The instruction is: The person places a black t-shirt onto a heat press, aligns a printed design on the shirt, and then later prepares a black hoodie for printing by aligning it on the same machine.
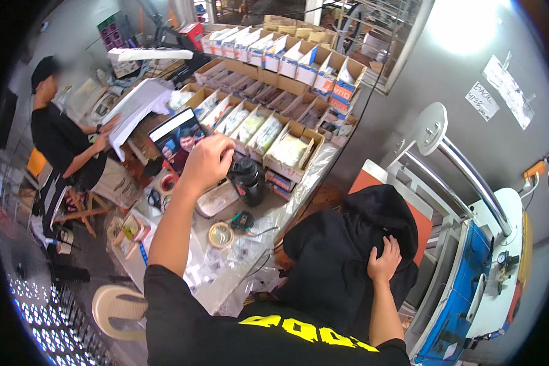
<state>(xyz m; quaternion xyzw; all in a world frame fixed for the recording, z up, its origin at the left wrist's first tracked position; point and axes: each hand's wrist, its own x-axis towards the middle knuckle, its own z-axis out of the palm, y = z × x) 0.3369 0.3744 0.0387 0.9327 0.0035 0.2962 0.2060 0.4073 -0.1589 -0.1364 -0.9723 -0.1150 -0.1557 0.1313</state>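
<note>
My left hand point(210, 161) is raised over the cluttered table, its fingers curled together. It overlaps the lower right of a tablet point(175, 135) with a picture of people on its screen. Anything between the fingers is hidden. Close by on the right stands a black bottle point(247, 183), and I cannot tell whether the hand touches it. My right hand point(385, 259) lies with fingers stretched out on a black hooded sweatshirt point(348, 238). The sweatshirt is bunched over an orange-red board point(419, 224) beside the table.
Cardboard bins point(290, 152) of packed goods line the table's back. A tape roll point(221, 235) lies nearer. At right stands a machine with a curved metal arm point(473, 177). Another person point(64, 134) handles white cloth point(141, 110) at left, near a beige plastic chair point(113, 308).
</note>
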